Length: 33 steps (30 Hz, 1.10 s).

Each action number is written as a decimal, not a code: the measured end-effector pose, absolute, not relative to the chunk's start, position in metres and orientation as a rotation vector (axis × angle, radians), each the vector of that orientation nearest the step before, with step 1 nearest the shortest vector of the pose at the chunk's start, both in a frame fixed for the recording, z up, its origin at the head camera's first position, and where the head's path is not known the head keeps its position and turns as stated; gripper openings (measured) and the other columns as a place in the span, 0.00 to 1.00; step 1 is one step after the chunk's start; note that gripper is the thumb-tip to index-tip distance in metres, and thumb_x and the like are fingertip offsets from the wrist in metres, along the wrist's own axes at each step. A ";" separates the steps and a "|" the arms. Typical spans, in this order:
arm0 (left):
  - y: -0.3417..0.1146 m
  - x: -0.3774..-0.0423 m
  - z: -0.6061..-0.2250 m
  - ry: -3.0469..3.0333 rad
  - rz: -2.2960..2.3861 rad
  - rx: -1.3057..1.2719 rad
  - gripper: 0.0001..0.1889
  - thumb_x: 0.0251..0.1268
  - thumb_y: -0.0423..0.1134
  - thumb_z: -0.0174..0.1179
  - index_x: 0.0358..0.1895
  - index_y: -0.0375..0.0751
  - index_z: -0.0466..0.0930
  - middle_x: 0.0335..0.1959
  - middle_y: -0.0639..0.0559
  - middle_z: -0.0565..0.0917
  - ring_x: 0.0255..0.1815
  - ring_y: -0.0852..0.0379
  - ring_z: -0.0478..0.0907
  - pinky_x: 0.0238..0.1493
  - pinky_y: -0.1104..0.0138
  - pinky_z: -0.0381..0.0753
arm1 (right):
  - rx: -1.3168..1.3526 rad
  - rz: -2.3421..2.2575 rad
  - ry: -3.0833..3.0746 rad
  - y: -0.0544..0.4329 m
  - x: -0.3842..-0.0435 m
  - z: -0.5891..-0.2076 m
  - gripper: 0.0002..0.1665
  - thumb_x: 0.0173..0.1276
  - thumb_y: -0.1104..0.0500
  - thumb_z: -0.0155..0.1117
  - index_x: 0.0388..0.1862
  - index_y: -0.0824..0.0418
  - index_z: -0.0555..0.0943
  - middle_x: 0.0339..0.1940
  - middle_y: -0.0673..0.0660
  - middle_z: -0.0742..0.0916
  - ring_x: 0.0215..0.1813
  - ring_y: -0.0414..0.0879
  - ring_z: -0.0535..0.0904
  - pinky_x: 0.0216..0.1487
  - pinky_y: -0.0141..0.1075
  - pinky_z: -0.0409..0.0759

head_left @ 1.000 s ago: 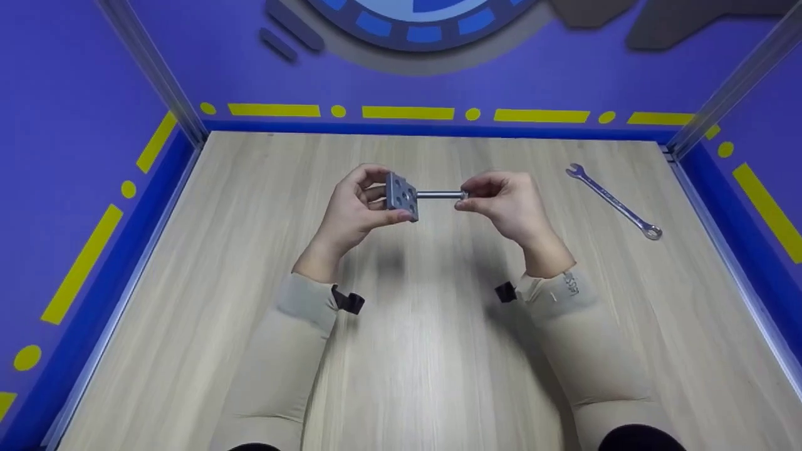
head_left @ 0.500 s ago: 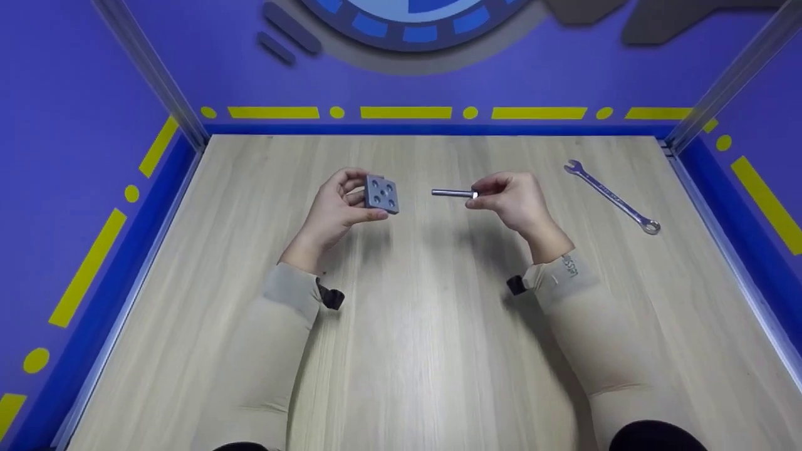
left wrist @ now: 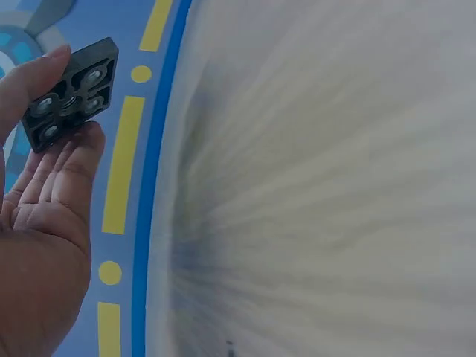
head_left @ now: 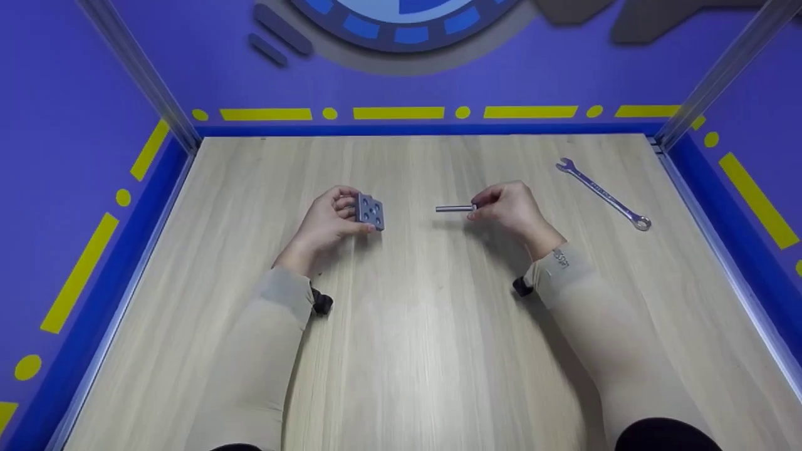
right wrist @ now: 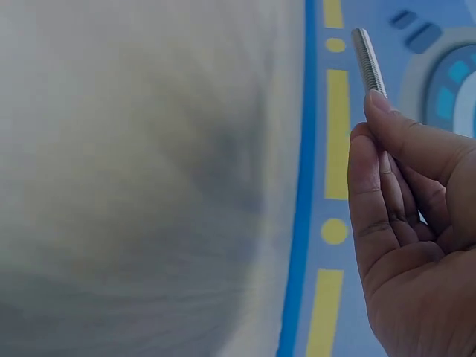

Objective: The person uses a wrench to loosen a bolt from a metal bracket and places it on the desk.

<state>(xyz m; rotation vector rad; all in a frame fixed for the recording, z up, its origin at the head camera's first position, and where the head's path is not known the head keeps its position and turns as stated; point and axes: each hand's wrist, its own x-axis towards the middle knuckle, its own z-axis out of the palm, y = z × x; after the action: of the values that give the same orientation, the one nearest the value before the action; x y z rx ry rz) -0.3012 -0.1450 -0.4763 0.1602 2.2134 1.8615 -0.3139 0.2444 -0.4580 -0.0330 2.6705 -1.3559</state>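
Note:
My left hand pinches a small square grey plate by its edges, thumb below and fingers above. Several round holes mark the plate's face; in the left wrist view the plate shows recessed pockets round a central hole. Opposite, my right hand pinches a silver bolt by its head end, the shank pointing left toward the plate. Threads show on the bolt in the right wrist view, its head hidden by the fingertips. A gap of table separates bolt and plate.
A combination wrench lies slantwise on the wooden table, right of my right hand. Blue panels with yellow markings and metal corner posts enclose the table's back and sides.
The bolt has come away from the plate as my hands moved apart. The plate has shifted left, and both hands now sit lower in the head view. The wrench stays on the table.

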 end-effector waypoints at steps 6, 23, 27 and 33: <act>-0.147 -0.301 -0.486 2.211 1.721 0.152 0.43 0.56 0.23 0.85 0.75 0.38 0.73 0.77 0.37 0.84 0.80 0.42 0.81 0.87 0.52 0.80 | -0.057 -1.297 2.624 0.242 -0.315 -0.471 0.19 0.63 0.64 0.90 0.52 0.59 0.96 0.48 0.58 0.95 0.52 0.51 0.86 0.50 0.33 0.84; -0.145 -0.301 -0.488 2.509 1.352 0.159 0.39 0.55 0.36 0.90 0.71 0.43 0.81 0.70 0.43 0.83 0.72 0.44 0.77 0.86 0.48 0.74 | -0.180 -1.168 2.651 0.248 -0.321 -0.481 0.17 0.62 0.66 0.89 0.50 0.63 0.96 0.47 0.61 0.97 0.43 0.43 0.86 0.41 0.24 0.82; -0.144 -0.300 -0.489 2.614 1.222 0.145 0.38 0.54 0.39 0.91 0.69 0.43 0.83 0.70 0.43 0.81 0.72 0.44 0.70 0.87 0.48 0.72 | -0.182 -1.130 2.653 0.251 -0.322 -0.482 0.15 0.66 0.65 0.86 0.52 0.63 0.96 0.49 0.62 0.97 0.49 0.46 0.87 0.45 0.26 0.82; -0.142 -0.299 -0.491 2.697 1.112 0.161 0.38 0.53 0.42 0.91 0.69 0.43 0.85 0.73 0.44 0.82 0.74 0.42 0.65 0.88 0.48 0.69 | -0.185 -1.108 2.664 0.253 -0.323 -0.481 0.13 0.68 0.64 0.85 0.51 0.63 0.96 0.49 0.62 0.97 0.52 0.50 0.88 0.48 0.29 0.82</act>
<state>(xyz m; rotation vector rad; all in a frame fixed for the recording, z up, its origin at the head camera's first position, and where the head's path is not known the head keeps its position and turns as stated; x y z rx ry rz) -0.2992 -0.1420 -0.4909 0.1606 2.6975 1.1124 -0.3230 0.2528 -0.4812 -0.1850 2.6640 -1.1085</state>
